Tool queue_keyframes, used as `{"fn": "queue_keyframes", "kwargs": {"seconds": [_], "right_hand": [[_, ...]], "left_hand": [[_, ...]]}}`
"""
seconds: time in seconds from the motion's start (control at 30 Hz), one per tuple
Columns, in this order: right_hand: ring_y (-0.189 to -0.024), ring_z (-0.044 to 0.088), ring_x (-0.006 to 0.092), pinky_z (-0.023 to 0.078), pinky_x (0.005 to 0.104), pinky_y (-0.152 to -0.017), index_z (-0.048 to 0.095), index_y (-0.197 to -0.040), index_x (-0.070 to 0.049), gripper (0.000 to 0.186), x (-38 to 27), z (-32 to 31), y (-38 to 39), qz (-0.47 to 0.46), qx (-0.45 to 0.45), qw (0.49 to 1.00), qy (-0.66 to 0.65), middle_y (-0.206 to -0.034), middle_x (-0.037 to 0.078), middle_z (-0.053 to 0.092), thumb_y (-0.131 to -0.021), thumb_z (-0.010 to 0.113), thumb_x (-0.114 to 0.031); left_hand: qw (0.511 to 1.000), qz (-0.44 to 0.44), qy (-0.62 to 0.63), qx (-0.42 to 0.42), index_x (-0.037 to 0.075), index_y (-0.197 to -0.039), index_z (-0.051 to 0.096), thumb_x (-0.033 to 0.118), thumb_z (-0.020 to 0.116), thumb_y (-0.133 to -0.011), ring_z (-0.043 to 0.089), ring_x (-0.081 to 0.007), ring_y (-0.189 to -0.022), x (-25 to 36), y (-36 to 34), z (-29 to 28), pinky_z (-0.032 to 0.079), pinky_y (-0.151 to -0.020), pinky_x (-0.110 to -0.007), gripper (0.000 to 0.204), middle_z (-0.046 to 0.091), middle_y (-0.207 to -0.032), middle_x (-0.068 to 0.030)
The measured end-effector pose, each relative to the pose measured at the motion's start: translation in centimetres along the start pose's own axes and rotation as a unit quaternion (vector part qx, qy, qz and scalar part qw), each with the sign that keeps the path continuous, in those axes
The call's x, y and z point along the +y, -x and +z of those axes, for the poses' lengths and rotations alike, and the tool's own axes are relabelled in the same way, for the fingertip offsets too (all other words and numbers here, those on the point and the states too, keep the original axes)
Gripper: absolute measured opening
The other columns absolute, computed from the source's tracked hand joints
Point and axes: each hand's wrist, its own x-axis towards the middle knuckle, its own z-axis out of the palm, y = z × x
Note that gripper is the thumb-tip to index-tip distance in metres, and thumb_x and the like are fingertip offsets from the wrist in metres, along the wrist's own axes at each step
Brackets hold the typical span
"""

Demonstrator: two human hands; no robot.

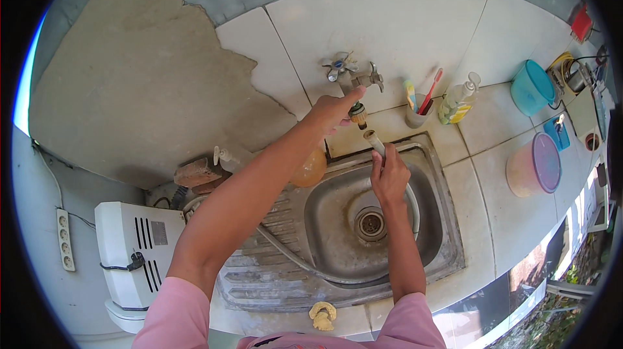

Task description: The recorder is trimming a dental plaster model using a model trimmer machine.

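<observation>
My left hand [339, 110] is closed round the body of the wall tap [368, 79], its thumb along the top. Below that hand, a hose connector [357, 114] with a brass-coloured end points down from the spout. My right hand [391, 175] grips a pale grey hose [374, 140] close to its open end. A small gap separates the hose end from the connector. From my right hand the hose curves down through the steel sink [337, 196] and off left over the ribbed drainboard [272, 277]. A round drain [371, 224] shows in the basin.
A toothbrush cup [418, 115], a pump bottle [459, 101], a teal bucket [533, 86] and a lidded tub [533, 164] stand on the tiled counter at right. An orange-brown round object [309, 168] sits behind my left forearm. At left are a white appliance [139, 245] and a power strip [65, 238].
</observation>
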Motion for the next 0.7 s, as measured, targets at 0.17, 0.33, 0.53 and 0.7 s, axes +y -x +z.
{"fn": "queue_keyframes", "kwargs": {"seconds": [0.17,0.33,0.53,0.7], "right_hand": [[-0.066,0.059,0.0369,0.045,0.0447,-0.055,0.05,-0.095,-0.005,0.019,0.0,0.2,-1.1,0.003,-0.029,0.999,0.029,-0.075,0.015,0.058,-0.088,0.058,-0.021],[-0.066,0.059,0.0378,0.044,0.045,-0.055,0.05,-0.095,-0.005,0.02,-0.5,0.8,-0.8,0.004,-0.047,0.999,0.027,-0.076,0.015,0.059,-0.089,0.058,-0.022],[-0.06,0.056,0.0402,0.041,0.046,-0.053,0.048,-0.093,-0.004,0.019,-0.4,2.0,-0.3,0.004,-0.028,1.0,-0.014,-0.064,0.018,0.055,-0.091,0.055,-0.021],[-0.061,0.056,0.0405,0.043,0.0463,-0.054,0.048,-0.093,-0.004,0.016,-0.4,2.2,-0.1,0.02,-0.038,0.999,-0.03,-0.068,0.018,0.057,-0.09,0.055,-0.019]], "left_hand": [[0.999,-0.022,0.023,-0.009,0.006,-0.118,0.054,0.068,0.058,-0.074,0.054,-0.0228,-0.102,-0.8,-1.4,1.4,0.036,-0.092,-0.042,0.076,0.056,-0.112,-0.0103],[0.998,-0.036,0.041,-0.02,0.008,-0.117,0.054,0.065,0.053,-0.078,0.054,-0.0216,-0.097,-1.2,-2.1,2.3,0.035,-0.092,-0.042,0.07,0.062,-0.103,-0.0057],[0.995,-0.021,0.076,-0.062,0.006,-0.118,0.052,0.046,0.046,-0.083,0.056,-0.0208,-0.094,-0.9,-1.8,2.4,0.038,-0.091,-0.041,0.054,0.063,-0.104,-0.0075],[0.986,0.015,0.128,-0.11,0.001,-0.116,0.052,0.037,0.043,-0.086,0.059,-0.0222,-0.095,-1.0,-1.8,2.4,0.042,-0.088,-0.034,0.048,0.062,-0.111,-0.0145]]}}
